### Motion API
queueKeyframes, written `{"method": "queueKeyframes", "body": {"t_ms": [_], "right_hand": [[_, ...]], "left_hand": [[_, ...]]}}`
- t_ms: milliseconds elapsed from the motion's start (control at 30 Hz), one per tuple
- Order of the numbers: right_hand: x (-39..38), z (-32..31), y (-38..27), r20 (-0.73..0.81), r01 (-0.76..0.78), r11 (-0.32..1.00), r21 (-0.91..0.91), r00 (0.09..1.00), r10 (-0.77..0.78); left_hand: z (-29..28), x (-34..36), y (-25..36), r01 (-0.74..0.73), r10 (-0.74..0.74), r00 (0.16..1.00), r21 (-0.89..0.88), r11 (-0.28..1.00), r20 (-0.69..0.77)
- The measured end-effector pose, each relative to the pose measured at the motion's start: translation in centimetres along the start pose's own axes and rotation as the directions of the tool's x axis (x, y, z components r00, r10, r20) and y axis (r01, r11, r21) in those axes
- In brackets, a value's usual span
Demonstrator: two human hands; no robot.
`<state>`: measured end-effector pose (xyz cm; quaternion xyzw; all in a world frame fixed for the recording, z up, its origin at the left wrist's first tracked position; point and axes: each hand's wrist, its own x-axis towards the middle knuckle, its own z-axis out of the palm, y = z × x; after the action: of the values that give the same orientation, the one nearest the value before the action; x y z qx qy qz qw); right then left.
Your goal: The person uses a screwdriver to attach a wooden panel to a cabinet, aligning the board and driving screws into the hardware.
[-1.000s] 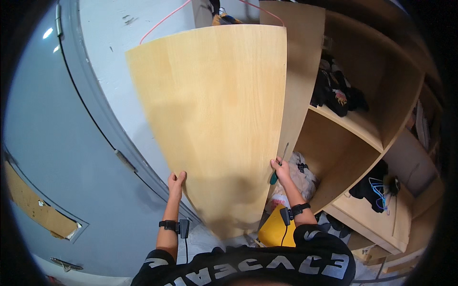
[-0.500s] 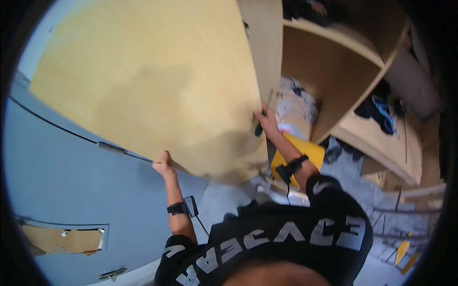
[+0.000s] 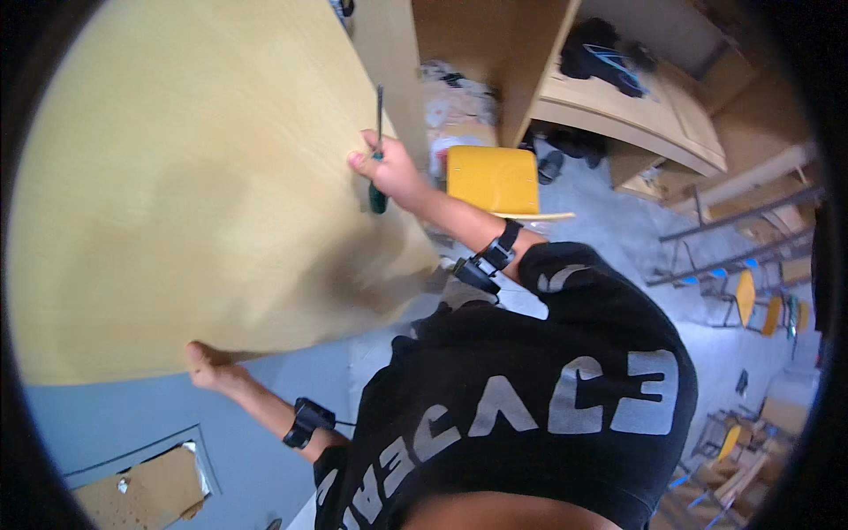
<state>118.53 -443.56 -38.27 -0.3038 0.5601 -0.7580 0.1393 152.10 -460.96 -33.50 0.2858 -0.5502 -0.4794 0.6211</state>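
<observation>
A large light wooden panel (image 3: 177,177) fills the left of the view. My left hand (image 3: 215,369) grips its lower edge, with the thumb on the face towards me and the other fingers hidden behind. At the panel's right edge, my right hand (image 3: 399,177) is closed round a screwdriver (image 3: 379,196) with a dark green handle. The metal shaft points up, away from me. The right thumb rests against the panel's face near that edge.
Beyond the panel stands a wooden cabinet (image 3: 384,53) with open compartments. A yellow chair (image 3: 493,179) stands right of my right forearm. Farther right are a wooden desk (image 3: 636,124) with dark items on it, shoes (image 3: 549,166) on the floor, and metal frames.
The panel and both hands have shifted left in the view, and more of the room shows at right. The left hand sits lower; the screwdriver now shows more fully. Both grips are kept.
</observation>
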Motion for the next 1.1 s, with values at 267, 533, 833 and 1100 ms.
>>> {"method": "queueKeyframes", "body": {"t_ms": [267,533,833,1100], "right_hand": [[-11.3,-0.7,-6.5,-0.144,-0.014,1.0,-0.028,0.99,0.01],[-24.5,-11.3,-13.2,-0.553,0.031,0.989,-0.145,0.826,-0.107],[-45.4,-27.2,-20.3,-0.807,0.099,0.912,-0.399,0.435,-0.4],[-59.0,-38.0,-28.1,-0.794,0.07,0.804,-0.59,0.128,-0.594]], "left_hand": [[-3.8,-0.4,3.8,0.138,-0.117,0.968,-0.081,0.987,0.222],[7.9,-8.4,5.1,0.281,-0.173,0.801,-0.105,0.954,0.573],[21.8,-28.6,7.4,0.542,-0.045,0.353,-0.165,0.824,0.935],[32.9,-48.2,16.7,0.625,0.196,0.177,-0.264,0.735,0.964]]}}
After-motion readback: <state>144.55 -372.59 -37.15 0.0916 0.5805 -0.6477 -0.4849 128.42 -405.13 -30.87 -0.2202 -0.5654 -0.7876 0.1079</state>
